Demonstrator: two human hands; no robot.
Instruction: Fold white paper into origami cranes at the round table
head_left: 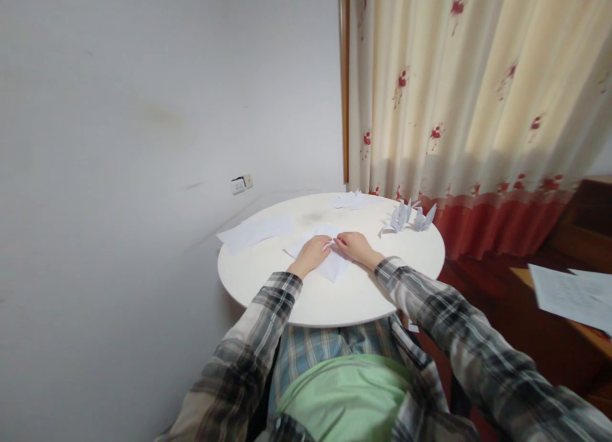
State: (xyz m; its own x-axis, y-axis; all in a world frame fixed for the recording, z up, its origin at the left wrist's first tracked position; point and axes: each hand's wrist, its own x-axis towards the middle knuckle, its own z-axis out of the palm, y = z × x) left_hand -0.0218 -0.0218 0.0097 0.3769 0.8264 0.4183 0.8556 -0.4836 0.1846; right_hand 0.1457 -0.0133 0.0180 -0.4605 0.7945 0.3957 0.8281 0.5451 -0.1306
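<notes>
A folded sheet of white paper [335, 268] lies on the round white table [306, 307], one corner pointing towards me. My left hand [313, 253] pinches the paper from the left, its fingers closed near the middle of the sheet. From the other side my right hand [356, 247] also pinches it, the two sets of fingertips almost meeting. The exact crease between the fingertips is too small to make out.
Folded paper cranes [400, 217] stand at the table's right edge. Flat paper sheets [255, 232] lie at the left, and more paper [349, 200] at the back. A wall [143, 206] borders the left; a curtain [468, 110] hangs behind. Printed sheets [568, 295] rest at right.
</notes>
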